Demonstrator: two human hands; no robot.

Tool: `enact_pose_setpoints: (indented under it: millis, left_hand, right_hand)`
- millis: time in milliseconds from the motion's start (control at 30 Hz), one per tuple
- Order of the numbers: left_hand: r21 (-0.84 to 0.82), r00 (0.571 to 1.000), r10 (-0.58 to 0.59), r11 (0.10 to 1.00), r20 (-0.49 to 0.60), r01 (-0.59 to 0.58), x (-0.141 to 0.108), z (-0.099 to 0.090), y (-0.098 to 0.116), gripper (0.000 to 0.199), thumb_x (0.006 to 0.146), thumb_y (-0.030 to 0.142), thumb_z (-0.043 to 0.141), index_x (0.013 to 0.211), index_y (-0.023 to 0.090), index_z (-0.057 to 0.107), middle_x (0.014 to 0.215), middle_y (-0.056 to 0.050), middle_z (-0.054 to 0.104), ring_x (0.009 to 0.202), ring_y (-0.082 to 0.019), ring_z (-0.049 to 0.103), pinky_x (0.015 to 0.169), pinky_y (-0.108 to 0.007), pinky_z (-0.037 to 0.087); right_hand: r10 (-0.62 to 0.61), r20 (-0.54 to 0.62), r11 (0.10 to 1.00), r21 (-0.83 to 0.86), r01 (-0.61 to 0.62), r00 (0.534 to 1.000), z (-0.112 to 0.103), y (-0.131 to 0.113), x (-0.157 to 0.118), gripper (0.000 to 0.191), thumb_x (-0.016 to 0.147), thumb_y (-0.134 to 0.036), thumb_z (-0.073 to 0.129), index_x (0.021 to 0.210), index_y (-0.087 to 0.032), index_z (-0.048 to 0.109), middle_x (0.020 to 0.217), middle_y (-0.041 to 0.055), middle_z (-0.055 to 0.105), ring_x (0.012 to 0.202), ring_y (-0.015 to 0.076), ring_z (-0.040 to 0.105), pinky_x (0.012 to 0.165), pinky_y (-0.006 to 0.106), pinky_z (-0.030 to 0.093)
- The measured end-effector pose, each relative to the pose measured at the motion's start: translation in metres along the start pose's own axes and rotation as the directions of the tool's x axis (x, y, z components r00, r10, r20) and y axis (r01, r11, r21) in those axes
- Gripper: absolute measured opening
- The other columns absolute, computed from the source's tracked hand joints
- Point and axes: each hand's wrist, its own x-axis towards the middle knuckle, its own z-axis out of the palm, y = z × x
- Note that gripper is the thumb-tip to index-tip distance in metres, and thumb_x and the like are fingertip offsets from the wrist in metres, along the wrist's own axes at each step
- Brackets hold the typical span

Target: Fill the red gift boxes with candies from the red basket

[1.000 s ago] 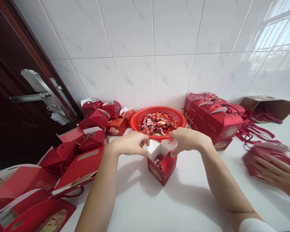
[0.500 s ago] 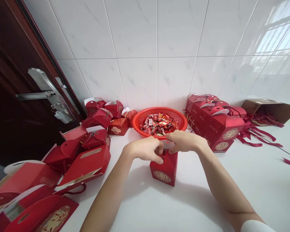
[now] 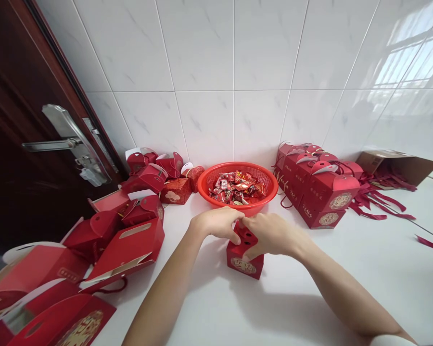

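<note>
A small red gift box (image 3: 253,272) with a gold round emblem on its front stands upright on the white table, its top flaps folded inward. My left hand (image 3: 216,224) grips the box's top left edge, thumb toward me and fingers behind. From the right, my right hand (image 3: 272,234) is curled over the top, its thumb against the front edge. Two dark holes in the folded flaps show between my hands. Just behind the box sits a red plastic basket (image 3: 203,186) of wrapped candies (image 3: 238,186).
Several red boxes (image 3: 128,245) crowd the left side, some with flaps up. More red boxes (image 3: 321,187) are stacked at the right by the tiled wall. Beyond lie dark red ribbons (image 3: 377,202) and a cardboard box (image 3: 400,161) on its side. A wooden door (image 3: 18,192) stands left.
The box's top flaps, upright before, are now folded down. My right hand has come forward and down over the top, while my left hand stays at the left edge.
</note>
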Motion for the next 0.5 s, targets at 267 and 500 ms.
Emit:
enact_pose_setpoints:
  millis: [267, 500]
  left_hand:
    - [0.002, 0.994, -0.103, 0.995, -0.029, 0.104, 0.003, 0.010, 0.019, 0.030, 0.067, 0.043, 0.070, 0.072, 0.023, 0.047, 0.078, -0.003, 0.063, 0.058, -0.019, 0.057, 0.047, -0.027, 0.035]
    - [-0.236, 0.999, 0.035, 0.971, 0.031, -0.026, 0.016, 0.034, 0.048, 0.022, 0.080, 0.039, 0.059, 0.073, 0.022, 0.048, 0.072, -0.002, 0.068, 0.055, -0.019, 0.066, 0.050, -0.027, 0.041]
  right_hand:
    - [0.151, -0.100, 0.989, 0.021, -0.149, 0.983, 0.040, -0.013, -0.028, 0.100, 0.058, -0.071, 0.083, 0.134, -0.013, 0.053, 0.113, 0.0218, 0.065, 0.080, 0.0355, 0.070, 0.062, 0.037, 0.048]
    - [0.373, -0.213, 0.924, 0.174, -0.341, 0.903, 0.071, 0.000, -0.065, 0.062, 0.093, -0.068, 0.045, 0.134, -0.023, 0.052, 0.145, 0.0234, 0.045, 0.099, 0.0364, 0.069, 0.068, 0.041, 0.052]
